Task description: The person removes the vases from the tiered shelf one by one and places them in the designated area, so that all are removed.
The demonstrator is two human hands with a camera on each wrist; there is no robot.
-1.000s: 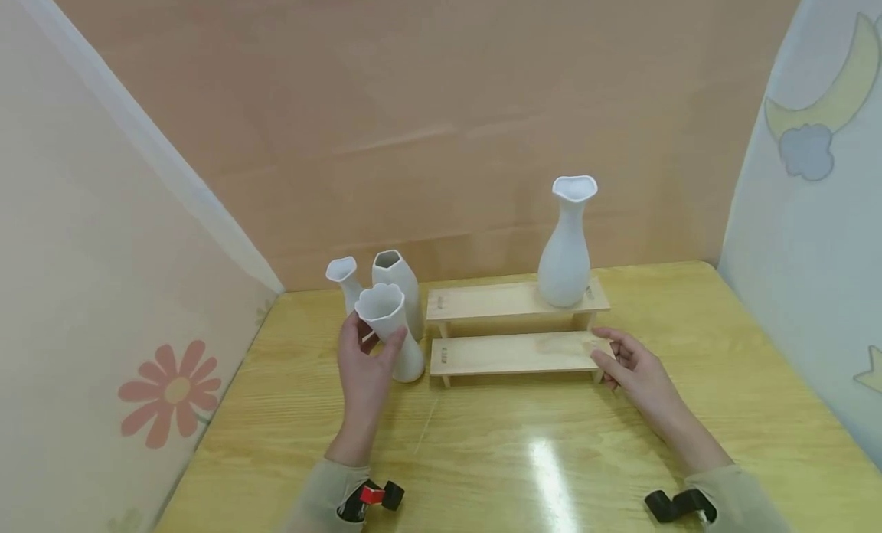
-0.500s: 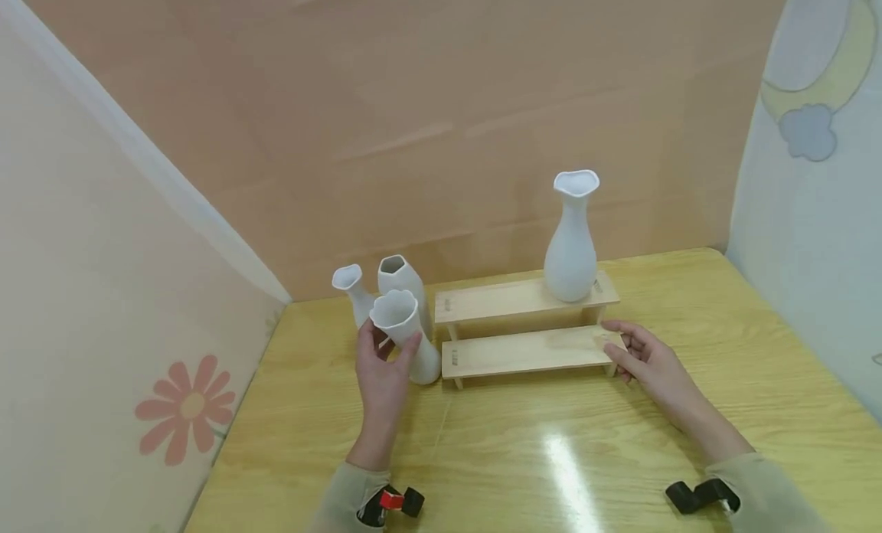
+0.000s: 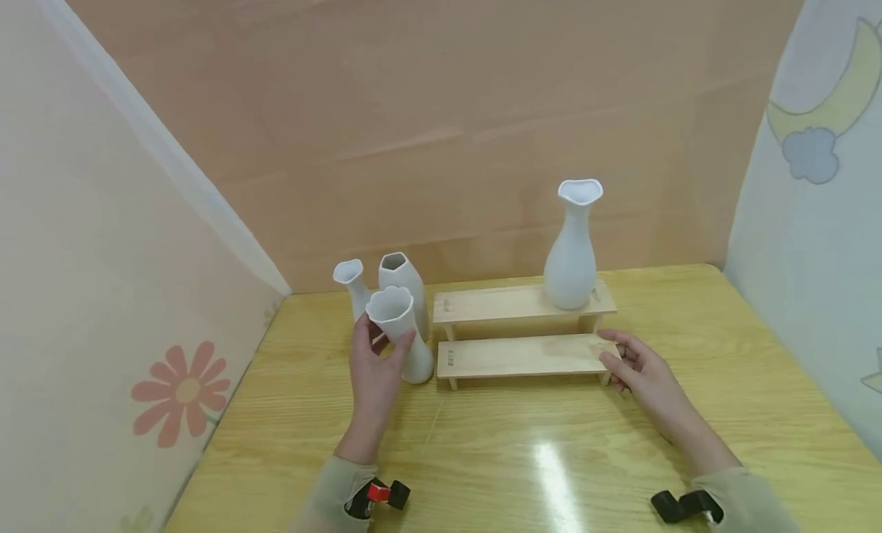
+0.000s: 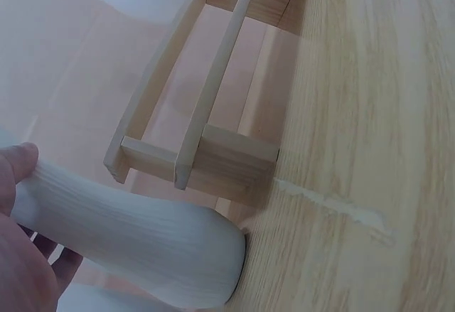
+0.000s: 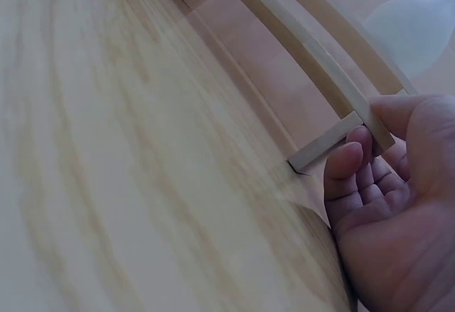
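Observation:
In the head view, my left hand grips a white vase with a scalloped rim, thumb on one side of its upper part and fingers on the other. The left wrist view shows this vase's base right at the tabletop, beside the shelf's end. My right hand pinches the right end of the lower board of a two-step wooden shelf. Seen from the right wrist, fingertips curl under that board's end. A tall white vase with a wavy rim stands on the upper board, toward its right.
Behind the gripped vase stand a white vase with an angular mouth and a slim, flared one. The wood-grain table ends against a brown backdrop, with pale patterned walls at both sides.
The head view shifts slightly. Both hands keep hold of the same vase and board, which stay in place relative to each other.

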